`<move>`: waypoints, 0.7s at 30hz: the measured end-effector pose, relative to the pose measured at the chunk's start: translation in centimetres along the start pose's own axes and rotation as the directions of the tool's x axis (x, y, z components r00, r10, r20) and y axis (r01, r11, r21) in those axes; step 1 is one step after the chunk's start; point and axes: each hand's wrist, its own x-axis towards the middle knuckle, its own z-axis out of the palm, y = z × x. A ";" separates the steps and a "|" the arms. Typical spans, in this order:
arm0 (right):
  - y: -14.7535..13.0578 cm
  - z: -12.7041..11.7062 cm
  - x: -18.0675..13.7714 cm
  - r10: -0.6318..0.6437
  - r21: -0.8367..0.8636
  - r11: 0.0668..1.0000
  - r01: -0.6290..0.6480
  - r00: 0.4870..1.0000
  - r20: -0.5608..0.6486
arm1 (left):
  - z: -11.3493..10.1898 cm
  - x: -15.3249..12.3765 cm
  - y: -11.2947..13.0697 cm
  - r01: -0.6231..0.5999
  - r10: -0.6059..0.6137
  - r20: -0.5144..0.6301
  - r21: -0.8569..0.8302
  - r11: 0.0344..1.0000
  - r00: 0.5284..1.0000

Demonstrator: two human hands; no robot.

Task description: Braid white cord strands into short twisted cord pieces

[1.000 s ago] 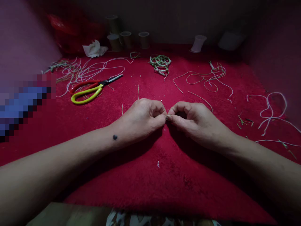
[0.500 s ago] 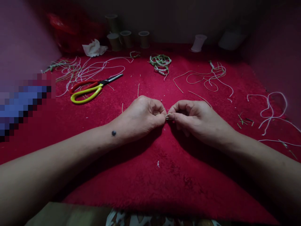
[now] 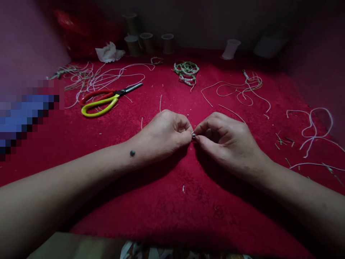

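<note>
Over the red cloth (image 3: pixel 161 201), my left hand (image 3: pixel 171 131) is closed, thumb and index finger pinched on a small piece of thin pale cord (image 3: pixel 193 135). My right hand (image 3: pixel 226 138) meets it from the other side, its thumb and index fingertips closed at the same bit of cord. Only a tiny knot-like part shows between the fingertips; the rest is hidden. Beyond the hands lies a coil of green and white braided cord (image 3: pixel 185 68). To the left rest scissors (image 3: pixel 101 108) with one red and one yellow handle.
Tangled white and tan cords (image 3: pixel 107 77) spread at the back left, near a crumpled tissue (image 3: pixel 109 53). Several thread spools (image 3: pixel 167 44) stand along the back, with a white spool (image 3: pixel 231 49) farther right. Loose cords (image 3: pixel 250 86) and short cut ends (image 3: pixel 283 139) lie on the right.
The fingertips of my right hand have shifted on the cord, and its thumb sits lower. The thin loop between the fingers now shows as a small bright bit. The view has shifted slightly.
</note>
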 end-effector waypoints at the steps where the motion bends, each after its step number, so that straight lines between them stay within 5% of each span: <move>1: 0.0 0.0 0.0 -0.009 -0.007 1.000 0.009 1.000 0.003 | 0.0 0.0 -0.1 -0.008 0.008 -0.001 0.005 1.000 1.000; 5: 0.1 0.0 0.1 -0.040 -0.023 0.999 0.041 0.999 0.032 | -0.3 0.0 -0.1 -0.038 0.038 0.029 0.015 0.999 0.999; 12: 0.0 -0.9 -0.1 -0.114 0.065 0.992 0.106 0.985 0.130 | -1.9 -0.3 0.2 -0.057 0.044 0.241 0.049 0.997 0.970; 21: -0.2 -1.8 -0.2 -0.175 0.056 0.984 0.166 0.932 0.318 | -1.5 -0.7 -0.5 -0.114 0.114 0.021 0.372 0.921 0.993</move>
